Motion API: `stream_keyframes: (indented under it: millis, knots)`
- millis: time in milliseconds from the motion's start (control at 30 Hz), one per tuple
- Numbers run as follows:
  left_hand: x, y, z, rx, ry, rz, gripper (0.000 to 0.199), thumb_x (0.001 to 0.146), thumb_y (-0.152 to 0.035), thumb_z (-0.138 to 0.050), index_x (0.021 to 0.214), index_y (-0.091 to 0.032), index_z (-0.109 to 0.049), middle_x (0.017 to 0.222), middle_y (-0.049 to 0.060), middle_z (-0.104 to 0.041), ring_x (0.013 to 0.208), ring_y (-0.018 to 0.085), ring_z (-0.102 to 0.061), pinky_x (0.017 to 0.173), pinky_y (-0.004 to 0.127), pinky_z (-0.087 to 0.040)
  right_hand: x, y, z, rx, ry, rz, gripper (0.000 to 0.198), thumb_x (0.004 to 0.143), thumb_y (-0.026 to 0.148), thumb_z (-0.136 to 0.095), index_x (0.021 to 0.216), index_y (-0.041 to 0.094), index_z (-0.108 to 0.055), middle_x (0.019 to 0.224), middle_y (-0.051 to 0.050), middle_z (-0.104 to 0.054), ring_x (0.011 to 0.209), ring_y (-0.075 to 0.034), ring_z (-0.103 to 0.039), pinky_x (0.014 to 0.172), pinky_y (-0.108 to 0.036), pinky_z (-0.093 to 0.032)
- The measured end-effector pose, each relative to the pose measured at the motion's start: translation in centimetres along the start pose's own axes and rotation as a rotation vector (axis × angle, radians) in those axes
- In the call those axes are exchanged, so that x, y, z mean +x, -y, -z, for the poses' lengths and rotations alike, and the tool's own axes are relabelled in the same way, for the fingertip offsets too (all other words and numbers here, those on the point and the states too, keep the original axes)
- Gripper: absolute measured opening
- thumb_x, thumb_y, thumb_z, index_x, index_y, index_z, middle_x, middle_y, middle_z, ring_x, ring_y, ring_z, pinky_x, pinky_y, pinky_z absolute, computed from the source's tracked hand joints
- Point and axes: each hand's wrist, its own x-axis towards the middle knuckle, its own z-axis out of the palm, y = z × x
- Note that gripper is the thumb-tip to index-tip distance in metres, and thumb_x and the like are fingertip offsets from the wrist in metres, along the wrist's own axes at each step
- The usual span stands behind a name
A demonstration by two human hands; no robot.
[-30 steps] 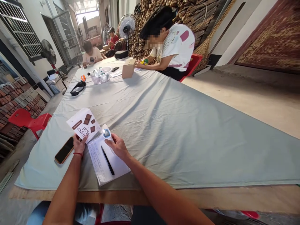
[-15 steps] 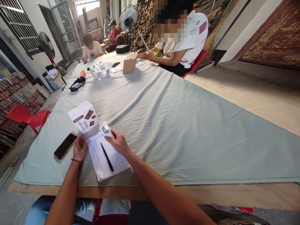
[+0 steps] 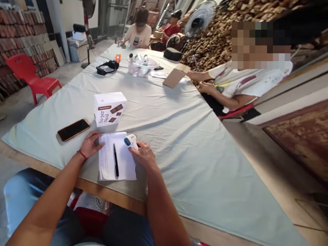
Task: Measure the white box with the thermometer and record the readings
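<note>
My right hand (image 3: 145, 153) is closed round the grip of a white infrared thermometer (image 3: 131, 140) with a blue-rimmed display, held over the upper right corner of a notepad (image 3: 128, 164). Handwriting covers the left part of the page. A black pen (image 3: 116, 160) lies lengthwise on it. At the notepad's left edge rests my left hand (image 3: 89, 145), fingers apart and thumb reaching to the paper, with nothing held. A phone (image 3: 73, 130) in a brown-edged case lies face up to its left. Just beyond the notepad stands a white "Super Meal" box (image 3: 109, 109).
Farther along the cloth-covered table (image 3: 164, 112) are a black strapped device (image 3: 106, 67), a clear basket of bottles (image 3: 142, 66) and a cardboard box (image 3: 175, 77). A person (image 3: 246, 82) sits at the right side, others at the far end. A red chair (image 3: 36, 78) stands left.
My view has swung and levelled, shifting the scene. My left hand has moved from beside the phone to the notepad's edge. The thermometer has turned in my right hand, its display now facing left.
</note>
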Motion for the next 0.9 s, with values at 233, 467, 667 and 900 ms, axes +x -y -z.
stream_keyframes:
  millis: [233, 467, 667, 900]
  knots:
    - [-0.4, -1.0, -0.8, 0.073, 0.131, -0.035, 0.063, 0.068, -0.046, -0.081, 0.123, -0.02, -0.065, 0.138, 0.016, -0.053, 0.128, 0.036, -0.053, 0.112, 0.054, -0.042, -2.8, 2.7, -2.0, 0.008, -0.056, 0.306, 0.032, 0.084, 0.038, -0.063, 0.11, 0.019, -0.067, 0.091, -0.007, -0.069, 0.087, -0.023, -0.064, 0.081, -0.033, -0.048]
    - [-0.5, -1.3, -1.0, 0.077, 0.159, -0.025, 0.069, 0.062, -0.048, -0.084, 0.123, -0.022, -0.066, 0.14, 0.015, -0.053, 0.129, 0.038, -0.051, 0.112, 0.054, -0.039, -3.5, 3.1, -3.9, 0.262, 0.106, 0.396, 0.04, 0.079, 0.025, -0.053, 0.116, 0.021, -0.069, 0.074, 0.0, -0.065, 0.069, -0.017, -0.06, 0.071, -0.029, -0.047]
    - [-0.5, -1.6, -1.1, 0.038, 0.128, -0.003, 0.071, 0.058, -0.044, -0.085, 0.123, -0.022, -0.066, 0.14, 0.015, -0.053, 0.128, 0.041, -0.051, 0.113, 0.057, -0.037, -2.3, 1.8, -4.0, 0.733, 0.132, 0.442, 0.04, 0.08, 0.031, -0.048, 0.113, 0.023, -0.067, 0.088, -0.003, -0.062, 0.078, -0.017, -0.058, 0.074, -0.031, -0.05]
    - [-0.6, -2.1, -0.9, 0.081, 0.177, 0.012, 0.088, 0.056, -0.048, -0.087, 0.134, -0.021, -0.058, 0.146, 0.017, -0.048, 0.132, 0.043, -0.046, 0.115, 0.059, -0.033, -3.2, 2.7, -5.1, 0.755, 0.007, 0.309, 0.039, 0.087, 0.056, -0.048, 0.105, 0.023, -0.06, 0.072, 0.002, -0.05, 0.066, -0.015, -0.051, 0.067, -0.029, -0.048]
